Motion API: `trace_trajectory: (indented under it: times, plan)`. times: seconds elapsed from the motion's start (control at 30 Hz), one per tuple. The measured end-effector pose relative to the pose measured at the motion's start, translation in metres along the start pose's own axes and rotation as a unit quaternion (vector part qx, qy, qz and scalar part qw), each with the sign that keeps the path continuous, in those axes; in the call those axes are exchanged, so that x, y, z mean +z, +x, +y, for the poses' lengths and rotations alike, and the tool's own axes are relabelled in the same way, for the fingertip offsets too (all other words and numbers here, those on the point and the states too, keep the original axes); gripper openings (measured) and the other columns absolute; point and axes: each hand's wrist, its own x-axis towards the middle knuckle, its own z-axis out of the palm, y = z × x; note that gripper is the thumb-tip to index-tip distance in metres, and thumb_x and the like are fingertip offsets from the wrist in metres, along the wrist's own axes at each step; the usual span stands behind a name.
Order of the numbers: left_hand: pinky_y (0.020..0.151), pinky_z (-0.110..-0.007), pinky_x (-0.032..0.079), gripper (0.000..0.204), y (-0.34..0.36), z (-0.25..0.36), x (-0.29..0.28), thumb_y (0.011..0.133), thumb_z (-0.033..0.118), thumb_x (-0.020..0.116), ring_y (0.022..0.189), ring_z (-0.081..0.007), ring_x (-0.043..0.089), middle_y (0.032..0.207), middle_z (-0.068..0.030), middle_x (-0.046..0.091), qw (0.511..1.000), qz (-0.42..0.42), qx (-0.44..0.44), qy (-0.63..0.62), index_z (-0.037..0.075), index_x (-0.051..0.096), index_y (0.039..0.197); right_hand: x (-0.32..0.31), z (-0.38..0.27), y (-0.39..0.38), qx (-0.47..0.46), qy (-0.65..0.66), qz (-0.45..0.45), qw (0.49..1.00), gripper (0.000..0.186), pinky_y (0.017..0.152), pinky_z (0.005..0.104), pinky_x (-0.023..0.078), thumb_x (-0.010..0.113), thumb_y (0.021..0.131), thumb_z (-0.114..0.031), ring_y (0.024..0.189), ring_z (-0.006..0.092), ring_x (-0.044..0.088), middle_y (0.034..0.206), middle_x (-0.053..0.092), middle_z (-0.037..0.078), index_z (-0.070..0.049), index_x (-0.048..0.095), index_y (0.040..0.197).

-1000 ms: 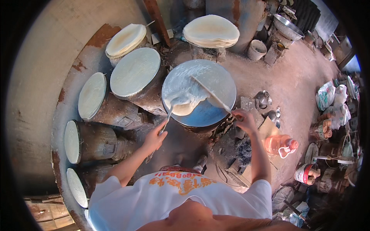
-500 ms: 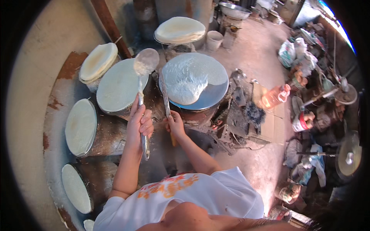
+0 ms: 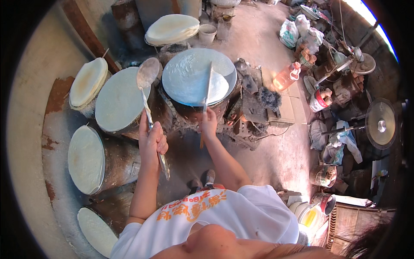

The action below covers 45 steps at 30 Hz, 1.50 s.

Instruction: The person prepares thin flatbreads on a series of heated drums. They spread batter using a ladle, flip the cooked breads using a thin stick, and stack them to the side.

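Note:
My left hand point(image 3: 152, 140) is closed round the handle of a metal ladle point(image 3: 147, 72), its round bowl raised near a batter-covered griddle on the left. In my right hand point(image 3: 208, 124) is a long, flat spatula point(image 3: 208, 88). Its blade lies across the white batter point(image 3: 183, 80) on the round griddle point(image 3: 233, 80) in front of me. The batter covers most of that surface and looks thicker near the blade; a darker strip shows at the right. Whether the blade presses into the batter I cannot tell.
Several drum-like stoves with pale round sheets curve along my left, including a near griddle point(image 3: 86, 159). Stacked flatbreads point(image 3: 172, 29) stand at the back, beside a white bucket point(image 3: 207, 33). To the right are a pinkish plastic jug point(image 3: 286, 77), a dark bristly brush point(image 3: 269, 98) and a fan point(image 3: 381, 125).
My right hand has swung the spatula from the griddle's left rim to right of its middle. Batter now covers more of the right side. My left hand still holds the ladle; the view has shifted.

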Motion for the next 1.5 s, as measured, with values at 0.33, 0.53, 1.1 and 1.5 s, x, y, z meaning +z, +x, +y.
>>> trace_trajectory:
  times: [0.33,0.53,1.1,1.5]
  plan:
    - [0.035,-0.021,0.028,0.057,0.025,-0.034,0.026,0.094,0.011,0.051,0.04,-0.0041,0.03,0.06,0.0037,0.034,0.999,-0.002,-0.03,0.04,0.022,0.026,0.145,-0.143,-0.035,0.035,0.108,-0.123,-0.11,0.98,0.035,0.036,0.0217,0.031,0.05,0.097,-0.017,0.042,0.0063,0.041,0.068,0.054,-0.001,-0.018,0.051,0.132]
    - [0.034,-0.02,0.028,0.055,0.062,-0.075,0.083,0.095,0.011,0.049,0.039,-0.003,0.029,0.061,0.0038,0.034,0.997,-0.022,-0.049,0.057,0.022,0.028,0.144,-0.108,-0.089,0.122,0.003,-0.265,-0.111,0.958,0.033,0.044,0.0254,0.043,0.052,0.094,-0.014,0.059,0.0125,0.059,0.071,0.061,0.003,-0.012,0.057,0.126]
    - [0.031,-0.016,0.028,0.021,0.146,-0.057,0.138,0.1,0.016,0.041,0.038,-0.0007,0.032,0.062,0.0044,0.035,0.874,-0.11,-0.292,-0.371,0.023,0.054,0.116,-0.228,-0.118,0.154,-0.151,-0.522,-0.094,0.834,0.036,0.064,0.0421,0.05,0.05,0.092,-0.015,0.077,0.0356,0.063,0.083,0.064,0.019,-0.013,0.053,0.127]
    - [0.038,-0.018,0.035,0.026,0.18,-0.078,0.138,0.093,0.012,0.057,0.042,-0.0043,0.035,0.064,0.0018,0.042,0.844,0.021,-0.343,-0.411,0.008,0.039,0.075,-0.199,-0.138,0.196,-0.218,-0.534,-0.253,0.777,0.035,0.064,0.0404,0.048,0.048,0.088,-0.011,0.069,0.0314,0.064,0.074,0.064,0.015,-0.01,0.055,0.123]
